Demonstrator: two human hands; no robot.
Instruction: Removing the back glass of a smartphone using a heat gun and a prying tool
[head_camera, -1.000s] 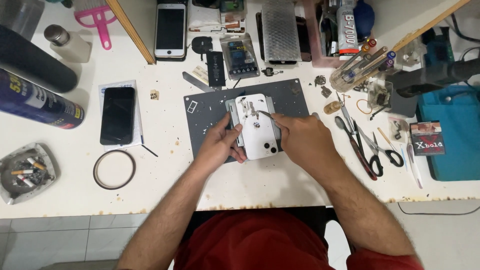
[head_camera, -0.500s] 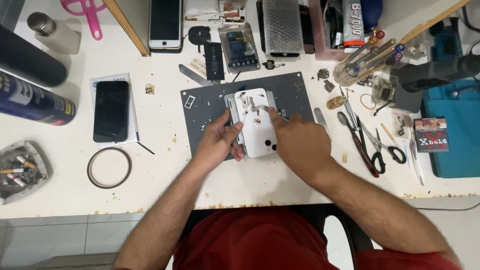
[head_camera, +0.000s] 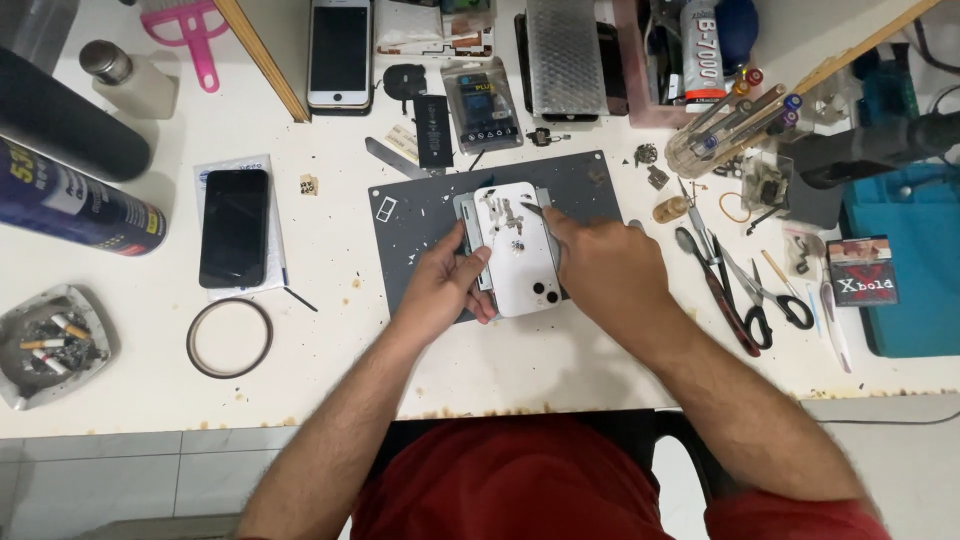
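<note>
While our left hand clasped the left edge of the white phone, we kept that phone lying back-up on the grey mat in the middle of the desk, its camera end nearest us. Our right hand was closed around a thin metal tool, whose tip touched the upper part of the phone's back, beside some small loose parts lying there. A black phone lay well to the left on a white sheet, with a ring of tape just below it and an ashtray at the desk's left edge. Scissors lay to the right of the mat.
</note>
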